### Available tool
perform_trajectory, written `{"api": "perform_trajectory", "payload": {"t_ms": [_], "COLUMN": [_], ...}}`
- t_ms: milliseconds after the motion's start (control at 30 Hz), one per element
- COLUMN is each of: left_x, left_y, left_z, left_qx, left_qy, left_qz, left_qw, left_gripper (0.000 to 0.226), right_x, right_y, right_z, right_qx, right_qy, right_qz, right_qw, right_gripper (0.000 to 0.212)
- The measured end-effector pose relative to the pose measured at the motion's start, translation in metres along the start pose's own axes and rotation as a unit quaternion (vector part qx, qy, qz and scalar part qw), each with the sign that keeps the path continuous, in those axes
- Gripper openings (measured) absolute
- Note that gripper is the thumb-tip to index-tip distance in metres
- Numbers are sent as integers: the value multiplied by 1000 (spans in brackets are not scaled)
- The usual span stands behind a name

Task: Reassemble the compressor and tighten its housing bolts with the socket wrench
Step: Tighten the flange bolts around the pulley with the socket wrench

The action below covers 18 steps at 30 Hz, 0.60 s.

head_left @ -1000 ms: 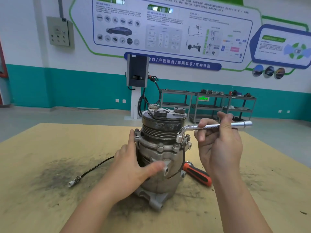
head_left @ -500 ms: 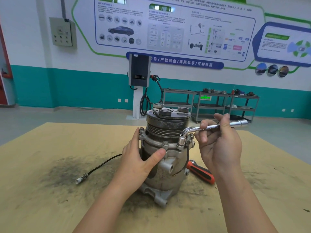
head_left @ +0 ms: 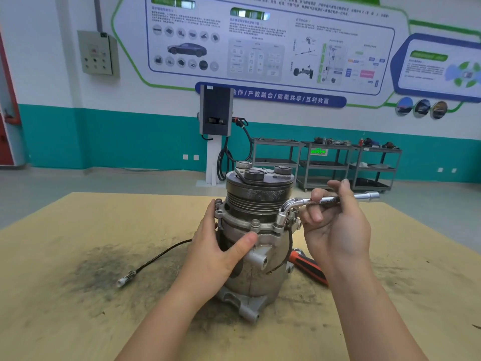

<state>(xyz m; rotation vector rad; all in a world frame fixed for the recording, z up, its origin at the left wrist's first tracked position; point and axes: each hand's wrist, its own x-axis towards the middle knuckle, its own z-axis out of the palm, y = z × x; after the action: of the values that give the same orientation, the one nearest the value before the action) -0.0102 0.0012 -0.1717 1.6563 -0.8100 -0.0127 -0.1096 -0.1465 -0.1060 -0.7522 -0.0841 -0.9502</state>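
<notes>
The grey metal compressor (head_left: 263, 256) stands upright on the yellow table (head_left: 78, 295), its dark pulley (head_left: 259, 194) on top. My left hand (head_left: 218, 254) grips the left side of the housing, thumb across the front and fingers behind. My right hand (head_left: 335, 225) holds the chrome L-shaped socket wrench (head_left: 312, 203) by its horizontal handle. The wrench's socket end sits down over a housing bolt on the right of the flange. Another flange bolt (head_left: 255, 223) shows at the front.
A black cable with a white connector (head_left: 125, 280) runs left from the compressor across a dark greasy patch. A red-and-black handled tool (head_left: 308, 268) lies behind the compressor on the right. Beyond the table are a charging post (head_left: 215, 121) and metal shelf carts (head_left: 328, 162).
The wrench handle has swung slightly, its far end now lower and pointing more to the right. The head camera has shifted a little; my left hand keeps its grip on the housing.
</notes>
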Motion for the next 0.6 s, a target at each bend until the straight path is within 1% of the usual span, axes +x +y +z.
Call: {"api": "perform_trajectory", "payload": {"t_ms": [100, 167, 233, 367, 467, 533, 600], "left_x": [0, 0, 0, -1, -1, 0, 0], "left_y": [0, 1, 2, 2, 1, 0, 0], "left_z": [0, 0, 0, 0, 0, 1, 1], "left_qx": [-4, 0, 2, 9, 12, 9, 7], "left_qy": [-5, -5, -3, 3, 8, 8, 7], "left_qz": [3, 2, -2, -6, -4, -2, -3], "left_qw": [1000, 1000, 1000, 1000, 1000, 1000, 1000], "left_gripper": [121, 122, 124, 123, 123, 122, 121], "right_x": [4, 6, 5, -2, -9, -10, -8], "right_y": [-1, -2, -2, -3, 1, 3, 4], "right_z": [-3, -3, -2, 5, 9, 9, 7], "right_qx": [5, -10, -35, -89, -123, -118, -97], "right_qy": [0, -2, -12, -55, -57, -32, -1], "right_qz": [46, 44, 15, -72, -147, -159, -129], "right_qw": [999, 999, 999, 992, 980, 980, 987], "right_gripper": [26, 26, 25, 23, 21, 21, 21]}}
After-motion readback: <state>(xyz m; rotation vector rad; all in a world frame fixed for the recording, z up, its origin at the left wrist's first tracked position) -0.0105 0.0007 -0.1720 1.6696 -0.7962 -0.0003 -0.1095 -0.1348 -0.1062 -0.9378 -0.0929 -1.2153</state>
